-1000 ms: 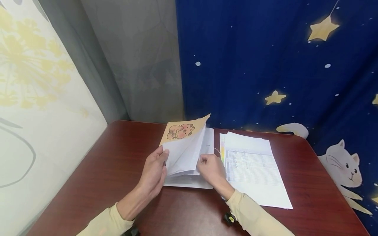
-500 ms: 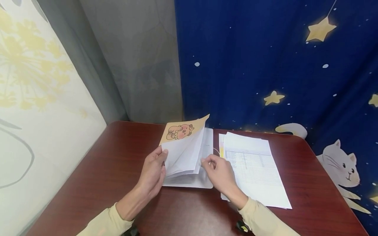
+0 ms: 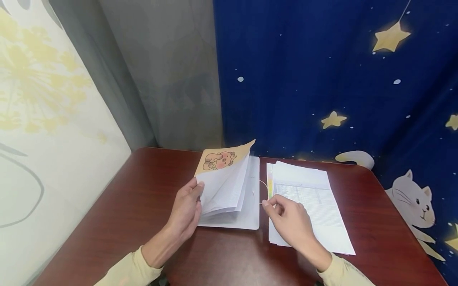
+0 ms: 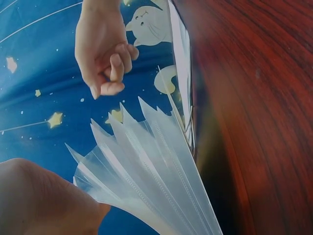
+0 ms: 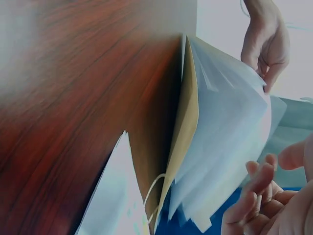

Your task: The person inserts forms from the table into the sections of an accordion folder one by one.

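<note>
A folder with a tan cover (image 3: 219, 160), bearing a cartoon animal, lies partly opened on the table. My left hand (image 3: 187, 202) grips the near left corner of its lifted cover and pages. Clear plastic pockets (image 4: 151, 166) fan out below that hand in the left wrist view. A thin elastic cord (image 3: 264, 182) loops out from the folder's right side. My right hand (image 3: 290, 218) hovers over the left edge of a stack of printed sheets (image 3: 315, 234), fingertips close to the cord in the head view. Its fingers are loosely curled, and both wrist views show nothing in them.
Both things lie on a dark red-brown wooden table (image 3: 143, 190). Coloured index tabs (image 3: 270, 186) show along the stack's left edge. A blue star-patterned curtain (image 3: 286, 99) hangs behind the table, with a grey curtain (image 3: 175, 87) to its left.
My right hand has moved right, away from the folder's inner pages, to over the stack of sheets. The left hand keeps its grip and the folder stays in place.
</note>
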